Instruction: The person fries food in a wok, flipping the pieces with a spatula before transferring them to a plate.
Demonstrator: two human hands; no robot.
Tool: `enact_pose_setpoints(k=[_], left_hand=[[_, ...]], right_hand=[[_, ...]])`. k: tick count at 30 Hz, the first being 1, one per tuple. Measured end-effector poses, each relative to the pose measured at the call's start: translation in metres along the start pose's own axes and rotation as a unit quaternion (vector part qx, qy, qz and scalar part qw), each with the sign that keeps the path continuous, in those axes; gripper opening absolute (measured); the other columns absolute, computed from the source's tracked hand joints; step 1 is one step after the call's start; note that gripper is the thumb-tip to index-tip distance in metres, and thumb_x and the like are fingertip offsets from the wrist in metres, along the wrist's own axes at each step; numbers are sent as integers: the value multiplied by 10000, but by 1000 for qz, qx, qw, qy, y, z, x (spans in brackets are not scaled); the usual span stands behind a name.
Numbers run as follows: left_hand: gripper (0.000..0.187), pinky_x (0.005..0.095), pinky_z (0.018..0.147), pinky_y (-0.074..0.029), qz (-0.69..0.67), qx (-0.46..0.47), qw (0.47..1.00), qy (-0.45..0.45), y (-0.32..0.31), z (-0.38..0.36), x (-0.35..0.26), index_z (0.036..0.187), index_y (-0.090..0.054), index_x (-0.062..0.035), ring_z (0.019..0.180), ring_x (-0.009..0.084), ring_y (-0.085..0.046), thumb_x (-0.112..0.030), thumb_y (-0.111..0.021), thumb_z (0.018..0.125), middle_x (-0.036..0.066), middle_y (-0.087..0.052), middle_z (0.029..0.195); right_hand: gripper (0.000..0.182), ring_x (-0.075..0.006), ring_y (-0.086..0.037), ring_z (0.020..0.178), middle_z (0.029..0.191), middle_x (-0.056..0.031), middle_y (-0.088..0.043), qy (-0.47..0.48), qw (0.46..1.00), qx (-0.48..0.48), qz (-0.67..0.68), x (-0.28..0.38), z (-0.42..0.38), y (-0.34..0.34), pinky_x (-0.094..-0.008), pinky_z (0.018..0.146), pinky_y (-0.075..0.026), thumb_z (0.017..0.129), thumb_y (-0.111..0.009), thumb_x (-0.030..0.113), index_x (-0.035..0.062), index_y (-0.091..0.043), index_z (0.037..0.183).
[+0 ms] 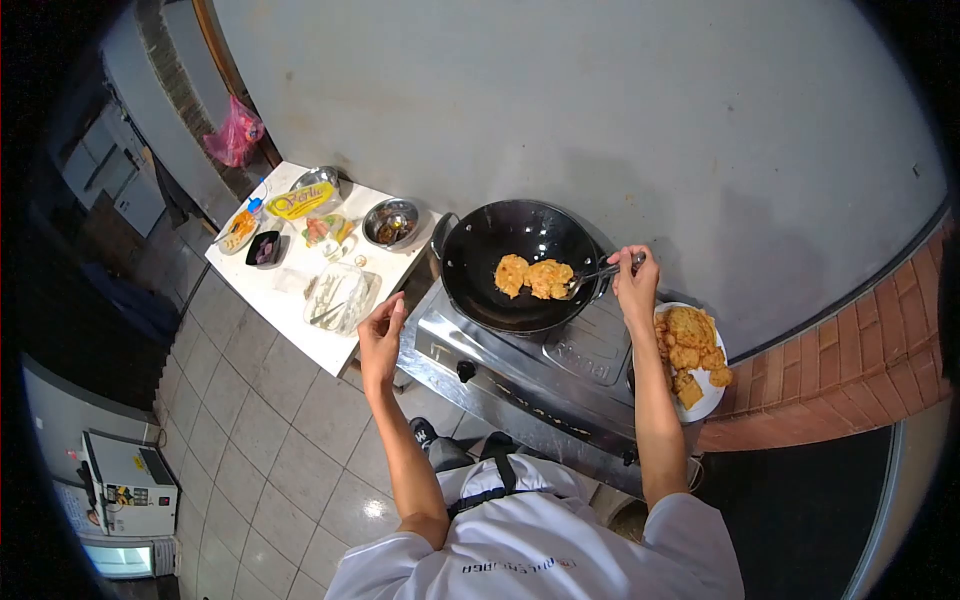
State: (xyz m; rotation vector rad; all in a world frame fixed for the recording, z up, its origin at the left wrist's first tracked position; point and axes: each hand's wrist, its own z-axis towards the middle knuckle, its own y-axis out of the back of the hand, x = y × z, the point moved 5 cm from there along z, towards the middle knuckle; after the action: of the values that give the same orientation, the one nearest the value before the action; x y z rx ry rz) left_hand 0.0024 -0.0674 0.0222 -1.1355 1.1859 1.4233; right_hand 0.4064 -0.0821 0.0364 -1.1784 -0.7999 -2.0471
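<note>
My right hand (637, 278) is closed around the handle of a short metal spatula (598, 273). The spatula's tip touches one of two golden fritters (547, 279) inside a black wok (490, 235); the other fritter (511, 274) lies against it on the left. Nothing shows in my left hand (381, 335), which hovers between the stove and the white table with its fingers loosely bent and apart. By my right forearm, a white plate (712, 398) carries a pile of fried pieces (690, 338).
The wok sits on a steel gas stove (480, 350). On the white table (285, 305) stand a metal bowl (391, 222), a clear plastic container (342, 298), a small black bowl (265, 248), a plate of orange food (238, 232) and a yellow packet (302, 200). A brick ledge (820, 370) runs along the right.
</note>
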Motion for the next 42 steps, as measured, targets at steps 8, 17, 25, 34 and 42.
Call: enact_pose_setpoints(k=[8, 17, 25, 34, 42], left_hand=[[294, 206, 646, -397, -2, 1, 1000, -1, 1, 0, -1, 1106, -625, 2, 717, 65, -479, -201, -593, 897, 7, -601, 833], [276, 195, 641, -391, -8, -15, 1000, -2, 15, -7, -5, 1100, -619, 23, 711, 60, -474, -168, -581, 903, -6, -587, 818], [302, 210, 686, -409, -17, -50, 999, 0, 38, -12, -1, 1118, -611, 19, 757, 71, -503, -187, -591, 897, 21, -623, 870], [313, 213, 684, -409, -3, -67, 998, 14, 50, -15, -4, 1127, -611, 8, 763, 75, -503, -201, -596, 895, 26, -622, 860], [316, 214, 682, -411, -6, -47, 999, 9, 40, -11, -1, 1123, -612, 11, 760, 75, -502, -208, -597, 894, 20, -614, 845]], right_hand=[[150, -99, -490, 526, 653, -50, -613, -53, 998, -25, 39, 10, 2, -21, -279, 516, -401, 902, -521, 106, 7, -515, 789], [178, -330, -594, 600, 640, -178, -588, 69, 991, 54, -99, 46, 35, -106, -383, 586, -450, 863, -564, 144, -24, -508, 845], [246, -418, -590, 686, 679, -214, -591, 136, 966, 122, -182, 92, 56, -171, -481, 639, -449, 845, -566, 165, -51, -537, 959], [364, -426, -554, 846, 868, -222, -616, 88, 968, 166, -168, 87, 67, -185, -495, 763, -443, 858, -554, 218, -38, -521, 1115], [300, -404, -578, 725, 718, -188, -611, 115, 972, 135, -151, 91, 68, -168, -481, 699, -444, 846, -569, 194, -45, -542, 1025]])
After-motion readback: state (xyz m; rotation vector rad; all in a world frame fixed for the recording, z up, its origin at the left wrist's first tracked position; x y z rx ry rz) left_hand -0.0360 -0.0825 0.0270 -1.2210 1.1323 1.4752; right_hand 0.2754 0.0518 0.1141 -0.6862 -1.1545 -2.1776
